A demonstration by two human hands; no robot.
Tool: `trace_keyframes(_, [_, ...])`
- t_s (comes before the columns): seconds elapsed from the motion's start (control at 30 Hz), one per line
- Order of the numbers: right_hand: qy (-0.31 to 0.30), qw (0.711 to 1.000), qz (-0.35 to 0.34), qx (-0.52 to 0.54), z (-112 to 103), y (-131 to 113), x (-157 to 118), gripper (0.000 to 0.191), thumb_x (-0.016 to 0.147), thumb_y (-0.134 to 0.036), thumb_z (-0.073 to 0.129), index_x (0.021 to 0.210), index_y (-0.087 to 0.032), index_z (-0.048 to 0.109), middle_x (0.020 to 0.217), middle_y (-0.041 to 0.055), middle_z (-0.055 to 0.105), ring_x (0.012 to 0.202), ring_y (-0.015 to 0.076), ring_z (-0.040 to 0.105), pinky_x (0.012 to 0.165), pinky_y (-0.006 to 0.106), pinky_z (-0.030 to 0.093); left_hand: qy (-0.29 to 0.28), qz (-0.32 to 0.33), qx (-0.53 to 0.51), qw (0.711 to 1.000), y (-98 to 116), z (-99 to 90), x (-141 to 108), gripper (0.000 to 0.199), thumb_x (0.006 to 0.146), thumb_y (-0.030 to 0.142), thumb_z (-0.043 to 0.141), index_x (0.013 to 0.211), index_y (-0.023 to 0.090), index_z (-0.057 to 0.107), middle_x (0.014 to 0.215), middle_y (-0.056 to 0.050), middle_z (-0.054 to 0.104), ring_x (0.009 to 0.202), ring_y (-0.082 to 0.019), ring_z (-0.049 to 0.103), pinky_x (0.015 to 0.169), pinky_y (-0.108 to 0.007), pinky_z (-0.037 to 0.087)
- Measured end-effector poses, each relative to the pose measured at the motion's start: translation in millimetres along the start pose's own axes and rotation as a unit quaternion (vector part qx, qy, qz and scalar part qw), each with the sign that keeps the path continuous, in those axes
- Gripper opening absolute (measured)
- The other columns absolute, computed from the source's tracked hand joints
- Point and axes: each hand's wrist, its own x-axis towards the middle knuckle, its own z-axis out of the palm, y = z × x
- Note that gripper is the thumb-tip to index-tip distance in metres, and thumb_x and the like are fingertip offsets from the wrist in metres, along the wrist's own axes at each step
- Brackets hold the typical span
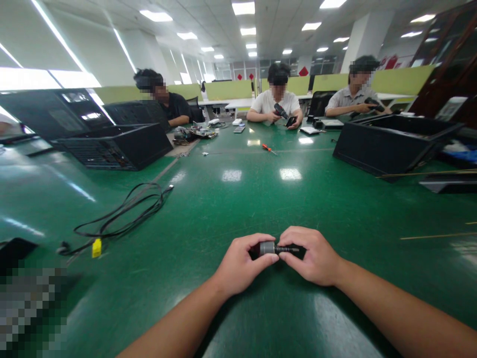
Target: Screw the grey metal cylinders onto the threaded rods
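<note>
Both hands meet low in the middle of the view, over the green table. My left hand (pixel 240 263) is closed round a small dark tool with a grey collar (pixel 267 248), its thumb and forefinger on either side of the collar. My right hand (pixel 315 253) pinches the same tool just right of the collar, near a thin dark shaft. The shaft points right, between the thumb and fingers of my right hand. The tool's left end is hidden inside my left hand.
A black cable loop (pixel 128 214) with a yellow tag lies left on the green table (pixel 223 209). Black computer cases (pixel 149 146) stand left and right. An orange screwdriver (pixel 266 147) lies farther back. Three people sit across, one holding a power drill (pixel 281 111).
</note>
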Motion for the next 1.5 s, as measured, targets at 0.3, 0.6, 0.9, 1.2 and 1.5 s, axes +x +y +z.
trace_keyframes(0.3, [-0.005,1.000,0.006,0.003,-0.3,0.3,-0.1,0.011,0.083,-0.016,0.066,0.091,-0.021,0.067,0.088,0.0050,0.070,0.079,0.0198,0.065,0.075,0.033,0.050,-0.001,-0.007,-0.004,1.000,1.0,-1.2,0.5,0.026,0.077,0.028,0.075,0.102,0.019,0.074,0.091,-0.001,0.075,0.083,-0.019,0.067,0.078,-0.028,0.049])
trace_keyframes(0.6, [0.005,1.000,0.012,0.008,1.3,0.7,-0.2,0.012,0.080,-0.015,0.068,0.091,-0.020,0.066,0.088,0.0050,0.069,0.079,0.0188,0.064,0.074,0.032,0.049,0.016,-0.005,0.002,1.000,-0.3,-0.3,-0.6,0.028,0.076,0.027,0.077,0.103,0.020,0.074,0.094,-0.001,0.076,0.086,-0.019,0.068,0.081,-0.028,0.049])
trace_keyframes(0.9, [0.004,0.999,0.023,0.026,3.4,2.3,-0.7,0.008,0.082,-0.015,0.068,0.088,-0.020,0.065,0.086,0.0040,0.068,0.078,0.0179,0.064,0.074,0.031,0.048,0.008,-0.005,-0.003,1.000,-3.0,0.4,-0.9,0.029,0.075,0.029,0.079,0.102,0.021,0.074,0.093,0.000,0.076,0.086,-0.019,0.068,0.081,-0.027,0.048])
trace_keyframes(1.2, [0.007,0.999,0.031,0.029,2.6,2.7,-0.9,0.008,0.082,-0.015,0.068,0.088,-0.020,0.065,0.086,0.0040,0.068,0.077,0.0177,0.064,0.073,0.030,0.048,0.011,-0.009,-0.005,1.000,0.2,-0.9,-1.3,0.025,0.077,0.027,0.076,0.100,0.021,0.074,0.089,0.001,0.075,0.082,-0.017,0.067,0.077,-0.026,0.048])
trace_keyframes(1.5, [0.008,0.999,0.034,0.018,2.6,1.7,-1.4,0.007,0.082,-0.015,0.067,0.086,-0.020,0.064,0.084,0.0036,0.068,0.076,0.0176,0.063,0.072,0.030,0.048,0.014,-0.010,0.000,1.000,-1.2,-0.2,-1.2,0.027,0.075,0.027,0.077,0.101,0.021,0.074,0.090,0.000,0.075,0.082,-0.017,0.067,0.077,-0.027,0.048])
